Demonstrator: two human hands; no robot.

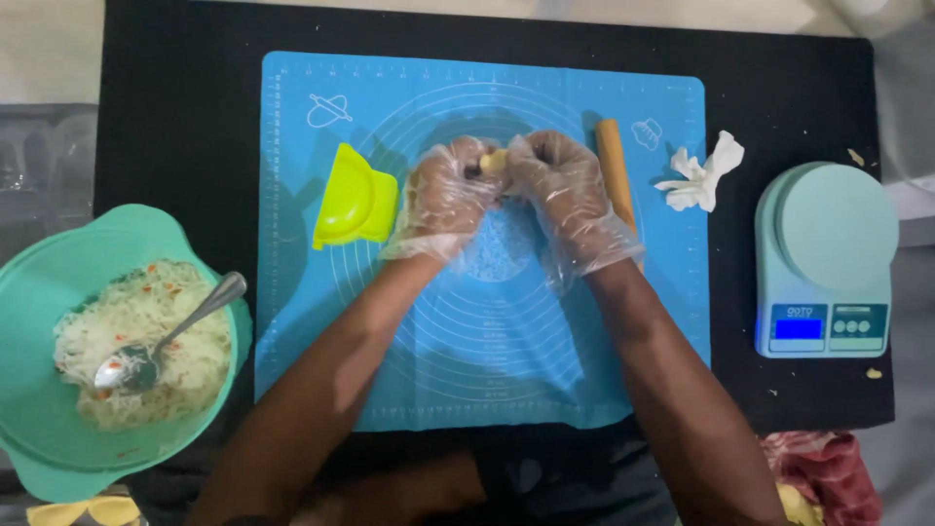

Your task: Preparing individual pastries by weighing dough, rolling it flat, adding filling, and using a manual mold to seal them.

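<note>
Left hand (pixel 443 195) and right hand (pixel 563 185), both in clear plastic gloves, closed together around small pale yellow dough piece (pixel 494 161), above blue silicone pastry mat (pixel 292 321). Yellow plastic dumpling press (pixel 353 198) just left; wooden rolling pin (pixel 614 166) just right.

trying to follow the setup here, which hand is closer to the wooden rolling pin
Right. The right hand is just beside the rolling pin, nearly touching its left edge. The left hand is farther off on the blue mat, next to the yellow mould.
</note>
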